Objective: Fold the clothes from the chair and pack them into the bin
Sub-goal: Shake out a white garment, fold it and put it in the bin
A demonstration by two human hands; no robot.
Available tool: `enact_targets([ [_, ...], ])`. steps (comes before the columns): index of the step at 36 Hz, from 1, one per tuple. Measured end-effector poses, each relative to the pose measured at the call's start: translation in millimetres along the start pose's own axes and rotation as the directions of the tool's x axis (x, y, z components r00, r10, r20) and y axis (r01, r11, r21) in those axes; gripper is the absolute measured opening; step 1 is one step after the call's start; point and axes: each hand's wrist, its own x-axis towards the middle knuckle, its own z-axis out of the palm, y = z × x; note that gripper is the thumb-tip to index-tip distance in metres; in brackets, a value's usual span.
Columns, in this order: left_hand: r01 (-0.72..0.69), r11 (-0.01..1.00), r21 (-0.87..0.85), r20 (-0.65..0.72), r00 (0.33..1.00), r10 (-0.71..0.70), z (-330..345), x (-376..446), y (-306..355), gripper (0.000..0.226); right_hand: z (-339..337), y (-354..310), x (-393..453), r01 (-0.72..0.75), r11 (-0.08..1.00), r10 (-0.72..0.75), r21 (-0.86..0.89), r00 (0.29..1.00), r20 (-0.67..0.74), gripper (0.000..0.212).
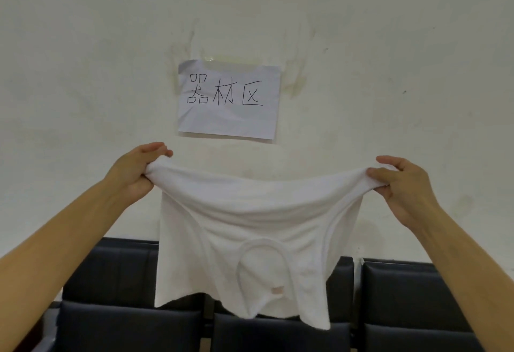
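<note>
A white T-shirt (250,229) hangs upside down in the air in front of the wall, its round neckline low near the bottom edge. My left hand (136,168) grips the shirt's upper left corner, and my right hand (403,185) grips its upper right corner. The cloth is stretched between them and sags in the middle. Its lower edge hangs just above the dark chairs (125,324). The bin is not in view.
A row of dark padded chairs (403,296) runs along the bottom against a stained white wall (83,73). A paper sign with handwritten characters (229,98) is taped to the wall above the shirt.
</note>
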Motion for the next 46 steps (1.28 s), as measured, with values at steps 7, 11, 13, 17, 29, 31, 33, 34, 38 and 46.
enact_targets([
  [7, -0.017, 0.996, -0.085, 0.123, 0.992, 0.027, 7, -5, 6, 0.017, -3, -6, -5, 0.047, 0.999, -0.046, -0.011, 0.998, 0.044, 0.02],
  [11, -0.067, 0.996, 0.056, 0.168, 0.984, 0.057, 6, -5, 6, 0.035, -9, -9, -2, 0.098, 0.99, -0.095, -0.106, 0.995, 0.033, 0.02],
  [13, -0.108, 0.982, 0.154, 0.181, 0.98, 0.079, 7, -6, 7, 0.04, -13, -11, -2, 0.138, 0.97, -0.136, -0.2, 0.99, 0.026, 0.024],
  [17, -0.167, 0.931, 0.325, 0.226, 0.969, 0.095, 5, -8, 10, 0.046, -22, -17, -3, 0.18, 0.923, -0.176, -0.341, 0.983, 0.043, 0.033],
  [29, -0.394, 0.161, 0.905, 0.312, 0.872, 0.378, 17, -10, 4, 0.038, -41, -31, -12, 0.255, 0.497, -0.267, -0.829, 0.954, 0.134, 0.032],
  [31, -0.375, 0.129, 0.918, 0.306, 0.877, 0.371, 16, -8, 3, 0.036, -46, -27, -12, 0.248, 0.376, -0.261, -0.893, 0.953, 0.155, 0.026],
  [33, -0.361, 0.082, 0.929, 0.31, 0.878, 0.364, 12, -6, 1, 0.033, -50, -22, -14, 0.23, 0.317, -0.251, -0.92, 0.956, 0.152, 0.021],
  [34, -0.356, 0.06, 0.932, 0.311, 0.876, 0.369, 10, -5, 0, 0.03, -52, -19, -13, 0.22, 0.302, -0.248, -0.928, 0.958, 0.146, 0.018],
  [38, -0.338, 0.019, 0.941, 0.309, 0.88, 0.359, 4, -8, -2, 0.02, -62, -9, -18, 0.189, 0.228, -0.205, -0.955, 0.968, 0.143, 0.011],
  [46, -0.346, 0.146, 0.927, 0.295, 0.912, 0.286, -2, -22, 5, 0.008, -79, -3, -40, 0.326, 0.055, -0.056, -0.944, 0.945, 0.323, 0.028],
])
